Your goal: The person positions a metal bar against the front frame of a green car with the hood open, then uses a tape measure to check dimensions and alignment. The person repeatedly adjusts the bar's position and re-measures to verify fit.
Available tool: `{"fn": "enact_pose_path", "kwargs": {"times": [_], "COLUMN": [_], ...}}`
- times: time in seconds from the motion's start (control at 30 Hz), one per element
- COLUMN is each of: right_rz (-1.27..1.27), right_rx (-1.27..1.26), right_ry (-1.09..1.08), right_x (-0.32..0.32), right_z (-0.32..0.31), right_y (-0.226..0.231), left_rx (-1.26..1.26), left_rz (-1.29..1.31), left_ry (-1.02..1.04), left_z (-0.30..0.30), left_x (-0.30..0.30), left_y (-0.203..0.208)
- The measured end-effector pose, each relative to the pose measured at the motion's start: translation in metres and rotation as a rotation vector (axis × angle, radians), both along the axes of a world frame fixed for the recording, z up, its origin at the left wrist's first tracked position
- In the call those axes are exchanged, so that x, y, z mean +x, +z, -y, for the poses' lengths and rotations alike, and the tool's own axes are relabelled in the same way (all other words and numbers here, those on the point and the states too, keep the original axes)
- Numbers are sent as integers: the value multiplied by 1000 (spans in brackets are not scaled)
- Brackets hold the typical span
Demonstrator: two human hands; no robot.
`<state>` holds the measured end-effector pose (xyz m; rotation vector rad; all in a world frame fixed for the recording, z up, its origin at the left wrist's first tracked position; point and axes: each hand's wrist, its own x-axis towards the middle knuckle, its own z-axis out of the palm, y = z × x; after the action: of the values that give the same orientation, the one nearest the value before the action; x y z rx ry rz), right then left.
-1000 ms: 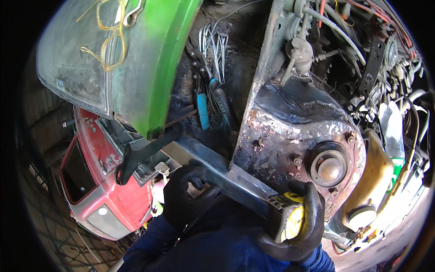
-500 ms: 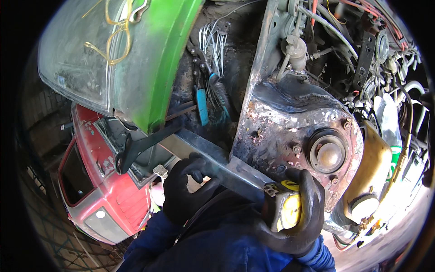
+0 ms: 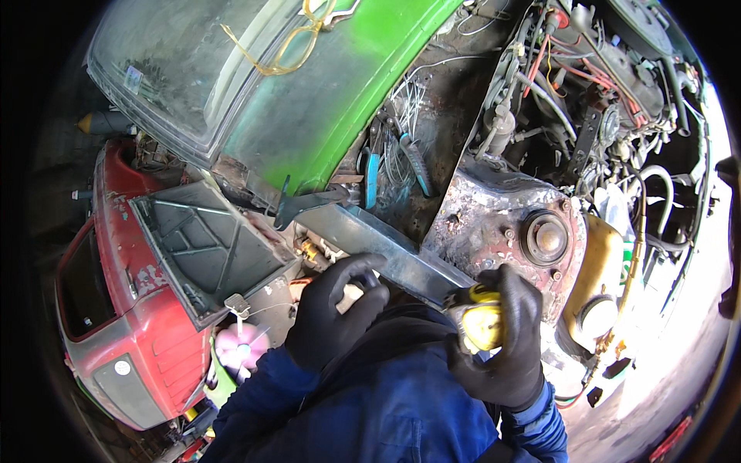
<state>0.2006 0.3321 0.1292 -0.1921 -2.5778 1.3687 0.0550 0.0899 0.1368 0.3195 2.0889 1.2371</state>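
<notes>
My right hand (image 3: 513,351), in a black glove, is closed round a yellow-and-black tape measure (image 3: 482,324). The tape measure is beside the right end of a long grey metal rail (image 3: 394,251) in front of my body. My left hand (image 3: 332,312), also gloved in black, is near the rail's front edge. Its fingers are bent, with a gap between thumb and forefinger and nothing visible in it. Whether the left fingertips touch the rail I cannot tell. A dark bracket-like piece (image 3: 302,207) lies at the rail's far left end.
Beyond the rail lie blue-handled pliers (image 3: 373,179), a second blue-and-black tool (image 3: 415,163) and loose wires (image 3: 407,104). Clear-framed glasses (image 3: 297,48) rest on the green car body (image 3: 363,100). At right are a rusty strut mount (image 3: 545,237) and a yellowish reservoir (image 3: 596,262). A red vehicle (image 3: 147,324) stands left.
The view has shifted, showing more of the engine bay and red vehicle. My left hand has drawn slightly back from the rail. My right hand still holds the tape measure.
</notes>
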Motion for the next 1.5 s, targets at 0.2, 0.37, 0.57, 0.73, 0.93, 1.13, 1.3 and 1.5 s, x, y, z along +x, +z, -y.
{"fn": "enact_pose_path", "kwargs": {"times": [0.2,0.37,0.57,0.73,0.93,1.13,1.3,1.5], "right_rz": [-8,-8,-40,79,211,105,163,254], "right_rx": [30,164,132,-861,-365,-27,96,145], "right_ry": [95,108,221,-70,104,174,212,107], "right_x": [1,5,11,12,16,3,4,13], "right_z": [34,49,58,77,62,73,82,68], "right_y": [20,31,36,40,51,61,66,68], "left_rx": [320,413,469,452,513,478,478,497], "left_rz": [383,427,336,142,67,404,414,299], "left_ry": [-232,-203,-211,-417,-364,-265,-272,-2], "left_z": [6,16,30,39,41,47,55,100], "left_x": [13,17,22,16,15,7,5,-6], "left_y": [15,17,16,11,15,22,25,40]}}
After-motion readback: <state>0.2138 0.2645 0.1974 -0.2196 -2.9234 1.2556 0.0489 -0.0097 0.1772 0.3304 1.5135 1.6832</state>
